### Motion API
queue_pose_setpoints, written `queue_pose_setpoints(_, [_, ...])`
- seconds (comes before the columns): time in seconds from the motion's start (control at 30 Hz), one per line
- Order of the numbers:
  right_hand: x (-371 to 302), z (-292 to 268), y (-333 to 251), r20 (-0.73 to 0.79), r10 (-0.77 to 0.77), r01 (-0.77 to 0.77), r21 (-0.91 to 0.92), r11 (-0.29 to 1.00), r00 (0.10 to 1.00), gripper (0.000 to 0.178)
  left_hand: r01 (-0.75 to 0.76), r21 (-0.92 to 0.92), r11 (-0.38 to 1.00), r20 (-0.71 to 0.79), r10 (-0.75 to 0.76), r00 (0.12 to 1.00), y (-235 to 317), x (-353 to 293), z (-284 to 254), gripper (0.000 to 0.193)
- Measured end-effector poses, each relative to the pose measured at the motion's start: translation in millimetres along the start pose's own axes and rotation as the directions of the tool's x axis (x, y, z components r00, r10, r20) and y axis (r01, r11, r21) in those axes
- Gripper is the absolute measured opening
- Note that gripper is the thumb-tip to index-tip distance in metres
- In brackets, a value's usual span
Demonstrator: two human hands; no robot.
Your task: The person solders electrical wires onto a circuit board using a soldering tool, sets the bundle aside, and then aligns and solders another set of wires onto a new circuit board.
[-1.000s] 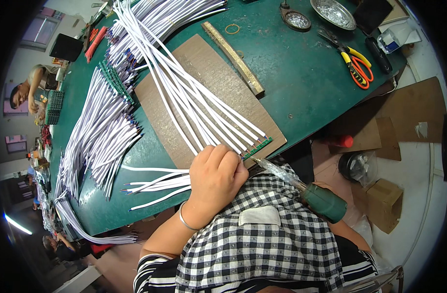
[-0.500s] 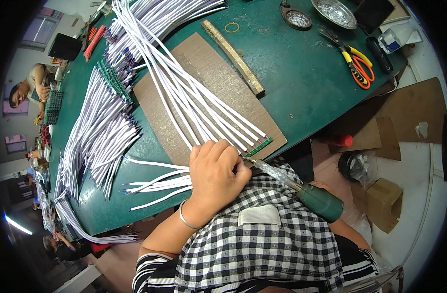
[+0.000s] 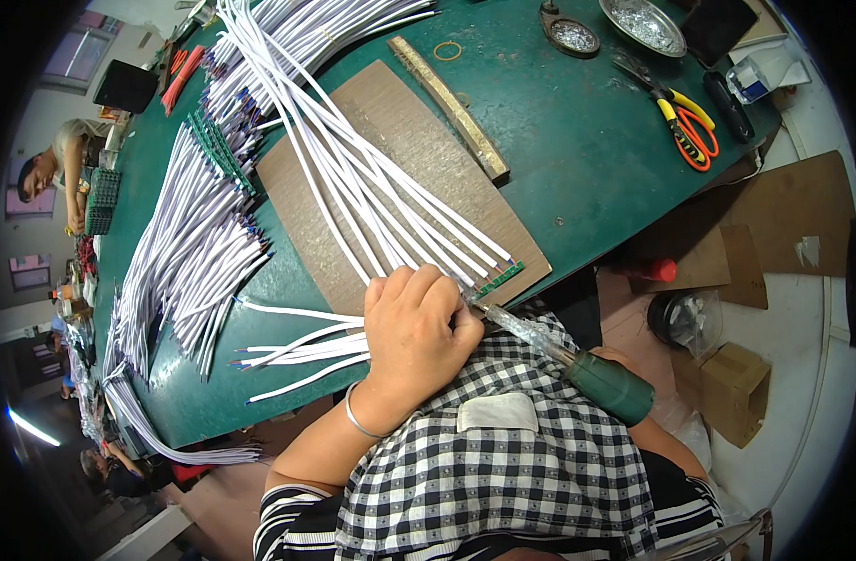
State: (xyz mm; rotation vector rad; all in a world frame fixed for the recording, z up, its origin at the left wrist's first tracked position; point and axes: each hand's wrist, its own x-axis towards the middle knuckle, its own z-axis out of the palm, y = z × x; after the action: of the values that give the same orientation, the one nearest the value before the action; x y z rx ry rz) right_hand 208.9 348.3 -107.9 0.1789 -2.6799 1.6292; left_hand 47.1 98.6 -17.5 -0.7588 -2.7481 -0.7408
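Note:
My left hand (image 3: 414, 327) is closed over several white cables (image 3: 358, 178) near the front edge of a brown board (image 3: 306, 201). Its fingertips and the cable ends under them are hidden. Past the knuckles, a narrow green circuit board strip (image 3: 504, 279) shows with wire ends along it. My right hand (image 3: 618, 356) lies mostly behind the dark green handle of a soldering iron (image 3: 611, 385), which it grips. The iron's tip reaches the strip close beside my left thumb; the exact contact point is too small to make out.
Large bundles of white cables (image 3: 171, 252) cover the left of the green table (image 3: 577, 140). A metal bar (image 3: 451, 112) lies along the board. Cutters (image 3: 666, 103), orange-handled scissors (image 3: 697, 140) and a metal dish (image 3: 645, 26) are at the far right. A co-worker (image 3: 68, 168) sits at far left.
The soldering iron's handle has shifted very slightly left, its tip staying by the strip. My left hand keeps its place. The co-worker's raised hand has come down.

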Motion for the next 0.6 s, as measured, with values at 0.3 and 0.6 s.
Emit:
queue_pose_setpoints(0.3, [6.3, 2.0, -11.6, -0.094, -0.126, 0.125, -0.022, 0.992, 0.988, 0.035, 0.001, 0.005, 1.0, 0.02, -0.001, 1.0, 0.1, 0.6, -1.3, 0.018])
queue_pose_setpoints(0.6, [11.5, -0.3, -12.4, 0.066, 0.074, -0.067, -0.108, 0.992, 0.995, 0.026, 0.004, 0.006, 1.0, 0.022, -0.004, 1.0, 1.6, 0.4, 0.1, 0.017])
